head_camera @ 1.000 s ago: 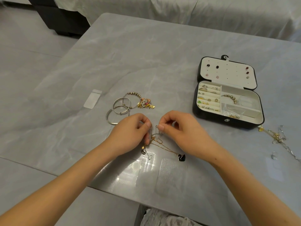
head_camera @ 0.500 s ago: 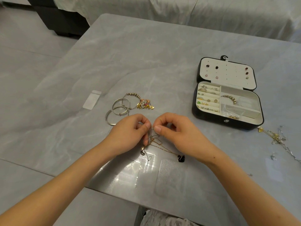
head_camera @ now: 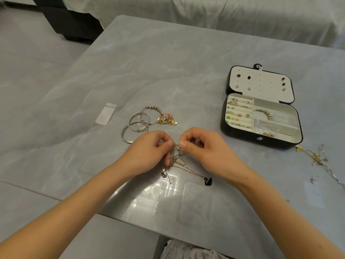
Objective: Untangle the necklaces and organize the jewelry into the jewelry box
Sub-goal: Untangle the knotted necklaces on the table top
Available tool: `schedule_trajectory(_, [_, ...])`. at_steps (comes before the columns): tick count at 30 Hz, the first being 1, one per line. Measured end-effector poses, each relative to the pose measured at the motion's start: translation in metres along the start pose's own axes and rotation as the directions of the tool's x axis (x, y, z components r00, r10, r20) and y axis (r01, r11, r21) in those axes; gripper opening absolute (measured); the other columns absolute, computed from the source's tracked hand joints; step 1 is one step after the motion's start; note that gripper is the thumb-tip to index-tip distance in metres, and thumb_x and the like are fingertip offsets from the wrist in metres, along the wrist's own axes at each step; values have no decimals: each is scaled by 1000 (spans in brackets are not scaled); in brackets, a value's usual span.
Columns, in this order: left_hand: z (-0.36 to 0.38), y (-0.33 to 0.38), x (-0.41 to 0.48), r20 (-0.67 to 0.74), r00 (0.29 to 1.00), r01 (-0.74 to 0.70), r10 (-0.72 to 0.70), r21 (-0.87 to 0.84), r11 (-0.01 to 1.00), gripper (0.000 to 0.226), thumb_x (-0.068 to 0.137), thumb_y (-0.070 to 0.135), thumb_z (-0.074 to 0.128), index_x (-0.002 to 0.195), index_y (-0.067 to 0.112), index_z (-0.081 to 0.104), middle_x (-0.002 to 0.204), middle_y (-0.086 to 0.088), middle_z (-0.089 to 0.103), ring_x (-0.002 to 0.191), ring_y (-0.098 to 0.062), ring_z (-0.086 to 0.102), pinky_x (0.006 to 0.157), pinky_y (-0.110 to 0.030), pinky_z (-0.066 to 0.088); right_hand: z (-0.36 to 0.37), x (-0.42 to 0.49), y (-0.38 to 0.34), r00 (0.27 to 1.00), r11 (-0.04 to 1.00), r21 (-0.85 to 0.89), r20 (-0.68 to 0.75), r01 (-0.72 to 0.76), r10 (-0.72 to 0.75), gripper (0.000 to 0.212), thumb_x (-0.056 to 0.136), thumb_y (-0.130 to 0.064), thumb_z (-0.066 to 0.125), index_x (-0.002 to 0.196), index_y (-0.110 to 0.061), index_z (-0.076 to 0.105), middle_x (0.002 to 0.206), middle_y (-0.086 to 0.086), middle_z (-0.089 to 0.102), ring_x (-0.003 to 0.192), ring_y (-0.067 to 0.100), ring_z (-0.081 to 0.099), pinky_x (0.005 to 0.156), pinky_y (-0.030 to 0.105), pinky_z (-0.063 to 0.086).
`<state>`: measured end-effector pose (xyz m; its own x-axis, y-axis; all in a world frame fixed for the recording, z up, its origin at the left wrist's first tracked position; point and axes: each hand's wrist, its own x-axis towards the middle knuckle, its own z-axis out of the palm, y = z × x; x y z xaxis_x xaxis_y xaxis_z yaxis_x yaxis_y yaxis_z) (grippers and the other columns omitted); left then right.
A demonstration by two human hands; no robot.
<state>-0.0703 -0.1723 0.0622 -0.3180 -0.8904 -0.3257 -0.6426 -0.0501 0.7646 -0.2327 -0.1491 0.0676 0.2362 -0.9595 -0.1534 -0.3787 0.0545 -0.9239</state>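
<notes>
1. Head view: both hands hover low over the grey table (head_camera: 168, 71) near its front edge, fingertips almost meeting.
2. Left hand (head_camera: 147, 152): thumb and forefinger pinch a thin chain of the tangled necklaces (head_camera: 177, 161), other fingers curled in.
3. Right hand (head_camera: 207, 148): pinches the same tangle from the other side, same grip.
4. Tangle hangs from the pinch down to the table; black swan pendant (head_camera: 207, 181) lies flat by the right wrist.
5. Jewelry box (head_camera: 246, 137): open, well right of the hands, with rings, studs and a beaded bracelet inside.
6. Bangles (head_camera: 137, 124) and charm bracelet (head_camera: 158, 116) lie just beyond the left hand; second chain pile (head_camera: 317, 157) is right of the box.
</notes>
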Motion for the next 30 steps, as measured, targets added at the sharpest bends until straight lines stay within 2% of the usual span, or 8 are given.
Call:
schedule_trajectory(5, [-3, 1, 1, 28, 999, 17, -16, -40, 999, 19, 96, 19, 48, 80, 20, 58, 47, 9, 60, 52, 0, 55, 64, -20, 40, 3, 3, -1, 1000, 1000, -17, 4, -4, 4, 10, 89, -23, 59, 79, -24, 62, 74, -12, 55, 64, 0, 45, 65, 16, 41])
schedule_trajectory(8, [-4, 1, 1, 41, 999, 22, -20, -60, 998, 20, 96, 18, 48, 78, 19, 58, 47, 8, 60, 48, 1, 53, 56, -14, 36, 5, 4, -2, 1000, 1000, -14, 1, -2, 2, 9, 89, -22, 59, 80, -23, 62, 74, -11, 56, 63, -1, 45, 64, 15, 41])
schedule_trajectory(11, [-6, 2, 2, 50, 999, 23, -19, -74, 997, 22, 95, 17, 48, 76, 20, 58, 46, 8, 59, 44, 3, 49, 51, -11, 33, 6, 5, -1, 1000, 1000, -18, 4, -8, 8, 8, 89, -21, 59, 82, -20, 63, 75, -8, 58, 66, 2, 48, 66, 21, 44])
schedule_trajectory(14, [-7, 4, 1, 61, 998, 21, -16, -79, 997, 22, 95, 17, 48, 76, 19, 57, 45, 7, 58, 40, 3, 47, 47, -8, 31, 7, 6, 0, 1000, 1000, -15, -6, -5, 5, 9, 89, -20, 59, 81, -20, 63, 71, -8, 57, 63, 0, 47, 63, 15, 42])
schedule_trajectory(18, [-8, 3, 2, 68, 997, 30, -22, -113, 993, 20, 96, 18, 49, 78, 16, 57, 45, 6, 58, 38, 2, 46, 45, -8, 30, 10, 8, 6, 1000, 991, -135, -21, -10, 8, 10, 88, -21, 60, 78, -22, 63, 71, -7, 61, 67, 5, 52, 67, 22, 45])
schedule_trajectory(21, [-8, 2, 1, 74, 997, 34, -25, -131, 991, 19, 96, 18, 49, 78, 17, 57, 45, 7, 58, 39, 2, 46, 45, -9, 30, 14, 9, 10, 1000, 973, -233, -24, -4, -2, 9, 87, -24, 61, 78, -25, 62, 76, -10, 61, 80, 8, 54, 74, 25, 46])
schedule_trajectory(26, [-8, 2, 2, 66, 997, 41, -32, -139, 989, 18, 95, 18, 50, 79, 15, 58, 45, 6, 58, 40, 2, 47, 47, -10, 32, 17, 6, 9, 999, 950, -310, -22, 21, -29, 9, 87, -23, 60, 79, -26, 58, 78, -15, 55, 83, 1, 46, 70, 11, 36])
schedule_trajectory(30, [-8, 1, 2, 68, 997, 44, -34, -155, 987, 16, 95, 16, 50, 81, 12, 58, 44, 6, 57, 39, 1, 46, 45, -9, 31, 18, 7, 9, 998, 950, -312, -54, 7, -25, 10, 87, -22, 60, 78, -26, 57, 76, -14, 54, 78, 2, 47, 67, 11, 35])
